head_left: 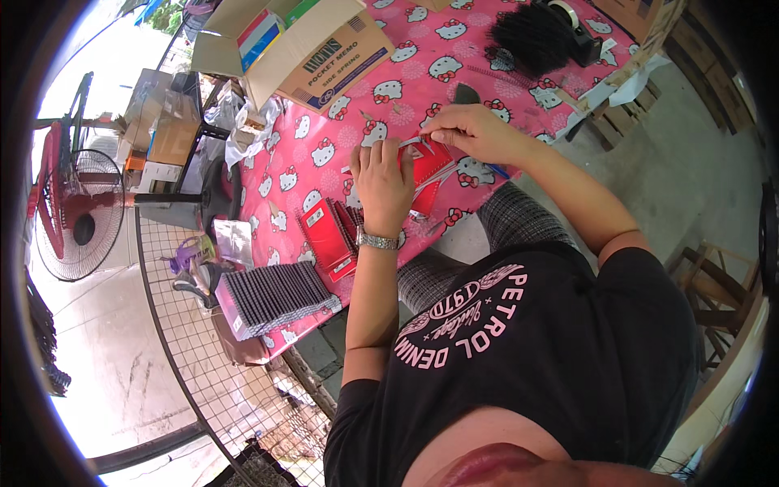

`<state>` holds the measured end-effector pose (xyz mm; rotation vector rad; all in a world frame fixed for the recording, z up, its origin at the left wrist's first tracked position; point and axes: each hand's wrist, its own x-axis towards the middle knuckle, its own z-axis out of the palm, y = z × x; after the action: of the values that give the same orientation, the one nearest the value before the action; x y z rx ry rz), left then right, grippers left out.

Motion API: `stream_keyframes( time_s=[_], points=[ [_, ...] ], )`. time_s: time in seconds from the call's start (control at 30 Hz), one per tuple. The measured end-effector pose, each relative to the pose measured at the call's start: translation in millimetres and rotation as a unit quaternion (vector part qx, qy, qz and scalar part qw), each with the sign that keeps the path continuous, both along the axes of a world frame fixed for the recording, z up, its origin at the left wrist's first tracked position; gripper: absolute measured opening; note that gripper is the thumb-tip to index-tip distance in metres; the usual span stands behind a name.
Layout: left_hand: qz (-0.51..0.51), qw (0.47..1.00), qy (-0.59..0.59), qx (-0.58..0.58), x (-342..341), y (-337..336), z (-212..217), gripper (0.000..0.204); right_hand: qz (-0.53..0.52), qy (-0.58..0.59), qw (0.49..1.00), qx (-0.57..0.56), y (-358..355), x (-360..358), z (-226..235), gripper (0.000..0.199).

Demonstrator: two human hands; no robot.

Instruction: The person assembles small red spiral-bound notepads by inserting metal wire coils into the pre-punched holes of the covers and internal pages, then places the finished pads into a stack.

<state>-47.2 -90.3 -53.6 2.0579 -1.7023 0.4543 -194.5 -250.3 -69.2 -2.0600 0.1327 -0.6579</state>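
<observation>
A red memo notebook lies tilted on the table in front of me, with pale page edges along its lower right side. My left hand, a metal watch at its wrist, closes over the notebook's left part with fingers bent. At the upper edge my right hand is closed in a pinch; the small thing between its fingertips is too fine to name. Left of the left wrist rest red spiral notebooks, partly hidden by that hand. Nearer the table's left corner is a stack of notebooks with dark spiral bindings.
The table has a pink patterned cover. An open carton holding notebooks stands at the back left. Black spiral coils and a tape dispenser lie at the back right. A fan stands left, beyond a wire grid.
</observation>
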Motion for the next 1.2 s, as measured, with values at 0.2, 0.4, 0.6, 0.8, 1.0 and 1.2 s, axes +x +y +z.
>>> stream_keyframes(
  time_s=[0.2, 0.4, 0.6, 0.8, 1.0, 1.2],
  points=[
    [-0.029, 1.000, -0.008, -0.007, -15, -7, -1, 0.027, -0.021, 0.051, 0.998, -0.026, 14, -10, 28, 0.035],
    [-0.026, 0.999, -0.007, 0.040, -14, 0, 4, 0.026, 0.000, 0.057, 0.993, -0.102, 17, -2, 37, 0.038],
    [-0.062, 0.996, 0.055, 0.041, -6, 0, 2, 0.022, -0.084, 0.206, 0.974, -0.041, -76, 47, -66, 0.047],
    [0.046, 0.999, -0.006, 0.014, -2, 10, 5, 0.028, -0.063, 0.252, 0.956, -0.136, -99, 55, -99, 0.044],
    [0.022, 0.997, 0.078, -0.004, 2, -1, -5, 0.035, 0.268, 0.186, 0.930, 0.170, -70, 39, 19, 0.042],
    [0.017, 0.997, 0.073, -0.035, 1, -3, -7, 0.038, 0.333, 0.172, 0.893, 0.250, -58, 28, 43, 0.038]
  ],
)
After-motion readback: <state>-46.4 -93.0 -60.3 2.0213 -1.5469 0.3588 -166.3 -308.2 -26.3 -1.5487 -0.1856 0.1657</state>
